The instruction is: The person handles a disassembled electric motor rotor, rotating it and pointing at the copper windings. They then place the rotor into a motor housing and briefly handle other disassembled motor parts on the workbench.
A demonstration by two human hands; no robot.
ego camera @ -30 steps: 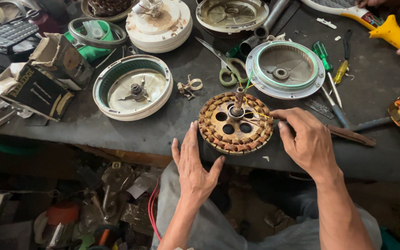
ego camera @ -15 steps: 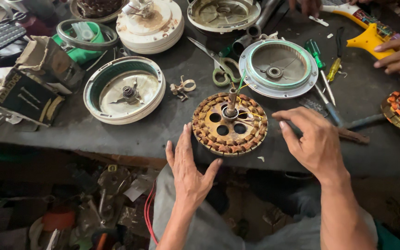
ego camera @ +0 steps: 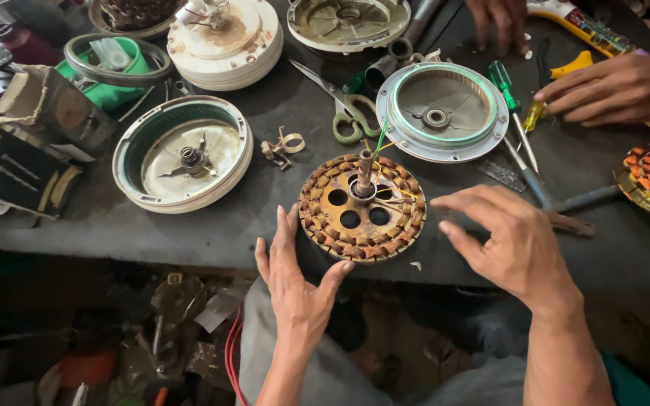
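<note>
Bracketing the wound stator (ego camera: 361,207) near the tabletop (ego camera: 280,90) front edge | left hand (ego camera: 295,289) fingers spread, thumb touching its rim (steadying it, seemingly) | right hand (ego camera: 517,244) open, hovering just beside, gripping nothing.

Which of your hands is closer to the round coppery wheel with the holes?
Left. The left hand touches the coppery wheel at its near rim, thumb against it. The right hand hovers just off its right side, fingers apart from it.
</note>
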